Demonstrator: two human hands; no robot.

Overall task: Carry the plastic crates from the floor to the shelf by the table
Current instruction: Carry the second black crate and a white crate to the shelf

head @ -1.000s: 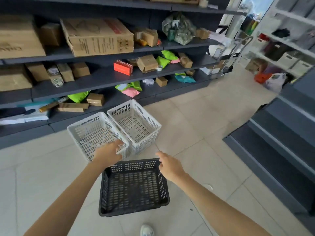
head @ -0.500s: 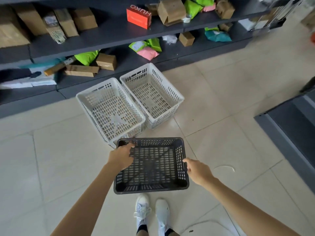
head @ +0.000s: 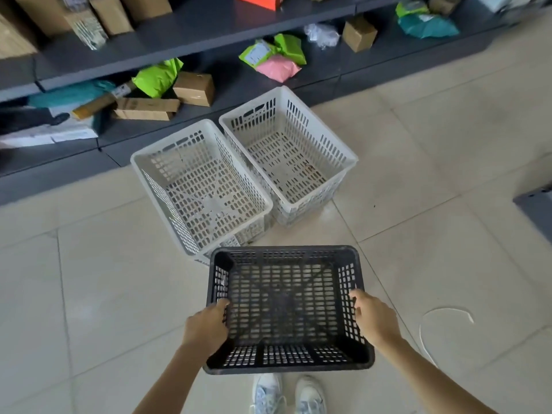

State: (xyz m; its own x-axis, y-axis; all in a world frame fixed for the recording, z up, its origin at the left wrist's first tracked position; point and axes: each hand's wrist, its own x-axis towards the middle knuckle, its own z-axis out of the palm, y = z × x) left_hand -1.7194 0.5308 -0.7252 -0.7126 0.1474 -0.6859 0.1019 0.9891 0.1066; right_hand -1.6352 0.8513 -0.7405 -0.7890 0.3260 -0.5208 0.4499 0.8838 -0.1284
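Two hands curl over the black crate (head: 286, 306) rim, level: left hand (head: 206, 327) on its left wall, right hand (head: 375, 319) on its right

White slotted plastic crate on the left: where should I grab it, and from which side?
Take the left white crate by its two short end rims, coming from above: it stands upright and open, handle slots show in the far end wall, and its right long side is crowded by the other white crate.
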